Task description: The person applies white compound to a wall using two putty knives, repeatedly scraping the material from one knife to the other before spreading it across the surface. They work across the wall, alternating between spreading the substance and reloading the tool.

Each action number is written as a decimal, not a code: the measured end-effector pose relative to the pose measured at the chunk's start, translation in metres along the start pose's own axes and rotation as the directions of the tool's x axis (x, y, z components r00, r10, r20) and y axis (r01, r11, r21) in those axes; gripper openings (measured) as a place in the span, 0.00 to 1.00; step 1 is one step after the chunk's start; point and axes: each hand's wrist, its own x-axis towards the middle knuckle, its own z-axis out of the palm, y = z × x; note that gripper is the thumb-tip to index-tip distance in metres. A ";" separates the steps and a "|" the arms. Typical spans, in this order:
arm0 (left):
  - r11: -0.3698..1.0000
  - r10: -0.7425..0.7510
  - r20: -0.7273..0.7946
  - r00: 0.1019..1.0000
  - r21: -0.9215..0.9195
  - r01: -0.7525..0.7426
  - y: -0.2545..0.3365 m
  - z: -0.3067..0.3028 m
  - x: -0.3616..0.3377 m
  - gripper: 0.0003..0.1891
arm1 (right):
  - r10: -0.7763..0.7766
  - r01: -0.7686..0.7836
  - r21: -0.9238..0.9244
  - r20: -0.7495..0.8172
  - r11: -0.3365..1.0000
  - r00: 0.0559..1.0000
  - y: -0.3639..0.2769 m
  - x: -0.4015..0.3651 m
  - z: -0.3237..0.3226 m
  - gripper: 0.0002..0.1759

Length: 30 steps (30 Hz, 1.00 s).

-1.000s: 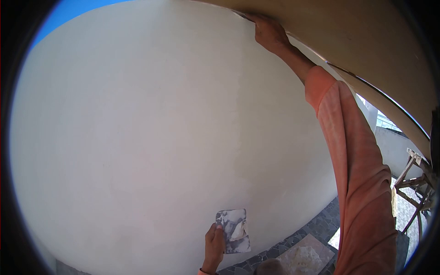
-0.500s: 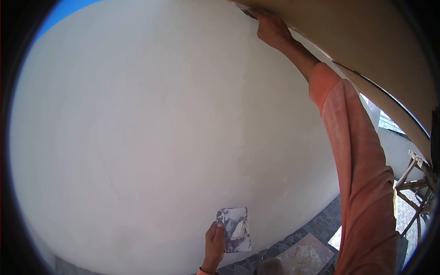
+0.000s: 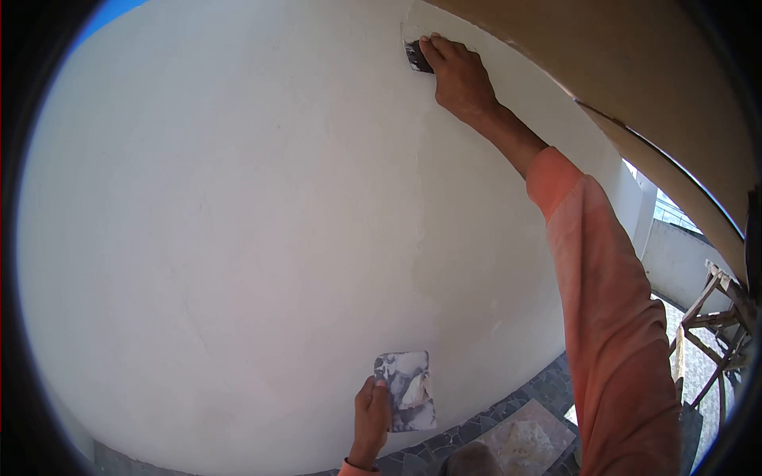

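High on the pale wall (image 3: pixel 262 222), my right hand (image 3: pixel 463 79) presses a dark flat putty knife (image 3: pixel 417 57) against the surface, just below the brown overhang. Some white paste shows at the blade's upper edge. Low in front of the wall, my left hand (image 3: pixel 371 414) is closed on the left edge of a small rectangular plate (image 3: pixel 406 390), smeared with white and grey putty. A thicker lump of putty lies on the plate's right side. Down the wall's middle runs a boundary between a lighter and a darker, damp-looking area.
A brown overhang (image 3: pixel 635 63) slopes across the upper right. At the right stands a wooden trestle (image 3: pixel 718 317). On the grey stone paving (image 3: pixel 508 412) lies a square board (image 3: pixel 530 440) with pale dried material. A rounded dark shape (image 3: pixel 470 460) shows at the bottom edge.
My right hand has come down from the overhang's edge with the putty knife, which now shows more fully on the wall. The left hand and plate have shifted up slightly in view.
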 end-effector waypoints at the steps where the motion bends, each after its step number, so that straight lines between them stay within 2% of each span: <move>1: 1.000 -0.006 0.000 1.000 -0.002 0.006 0.001 0.000 0.000 0.11 | -0.005 0.005 -0.005 0.008 1.000 1.000 -0.005 -0.005 -0.003 0.32; 2: 1.000 -0.013 0.001 1.000 -0.004 0.013 0.002 0.000 0.000 0.11 | 0.004 -0.005 0.007 0.057 1.000 0.998 -0.010 -0.010 -0.006 0.34; 5: 1.000 0.016 -0.001 1.000 -0.018 -0.016 0.003 0.002 -0.001 0.12 | -0.030 0.029 0.031 0.037 0.999 0.999 -0.021 -0.026 -0.011 0.34; 9: 1.000 -0.004 0.003 1.000 -0.017 0.004 0.003 0.001 0.000 0.12 | -0.092 0.084 0.093 0.087 0.992 0.992 -0.033 -0.054 -0.030 0.33; 10: 1.000 -0.008 0.011 1.000 -0.024 0.009 0.003 0.000 0.000 0.12 | -0.107 0.099 0.147 0.041 0.984 0.993 -0.036 -0.060 -0.037 0.30; 13: 0.999 -0.026 0.016 1.000 -0.036 0.026 0.004 0.000 -0.001 0.12 | -0.110 0.078 0.295 0.096 0.952 0.989 -0.034 -0.065 -0.063 0.29; 14: 0.999 -0.033 0.015 0.999 -0.040 0.034 0.004 0.000 0.000 0.12 | -0.092 0.074 0.280 0.050 0.957 0.995 -0.032 -0.062 -0.069 0.27; 17: 0.999 0.004 0.024 1.000 -0.051 -0.002 -0.004 -0.003 0.003 0.12 | 0.041 -0.040 0.344 0.004 0.938 0.999 -0.015 -0.036 -0.077 0.27; 19: 0.999 0.010 0.031 0.999 -0.046 -0.009 -0.004 -0.003 0.003 0.12 | 0.162 -0.171 0.375 0.054 0.911 0.985 0.001 -0.017 -0.071 0.26; 21: 0.999 0.013 0.026 1.000 -0.049 -0.012 -0.003 -0.003 0.001 0.12 | 0.210 -0.226 0.414 0.084 0.882 0.974 0.012 -0.003 -0.071 0.23; 22: 0.998 0.011 0.018 1.000 -0.055 -0.010 -0.001 -0.002 0.000 0.12 | 0.293 -0.374 0.404 0.250 0.835 0.923 0.008 -0.001 -0.086 0.21; 24: 0.998 0.007 0.005 1.000 -0.069 -0.007 -0.001 0.003 -0.001 0.11 | 0.404 -0.632 0.305 0.558 0.713 0.725 -0.006 0.000 -0.129 0.18; 26: 0.997 -0.011 -0.016 1.000 -0.074 0.009 -0.002 0.003 -0.001 0.11 | 0.354 -0.651 0.475 0.572 0.593 0.740 -0.021 -0.038 -0.158 0.17; 27: 0.995 -0.004 -0.028 1.000 -0.095 0.001 -0.001 0.005 -0.002 0.11 | 0.289 -0.666 0.506 0.633 0.547 0.718 -0.030 -0.061 -0.173 0.19; 28: 0.993 -0.011 -0.045 0.999 -0.116 0.006 -0.002 0.007 -0.003 0.11 | 0.215 -0.692 0.528 0.696 0.493 0.685 -0.041 -0.086 -0.188 0.20; 30: 0.985 0.030 -0.046 0.998 -0.169 -0.038 -0.014 0.007 0.002 0.11 | -0.031 -0.635 0.625 0.723 0.453 0.690 -0.066 -0.135 -0.217 0.18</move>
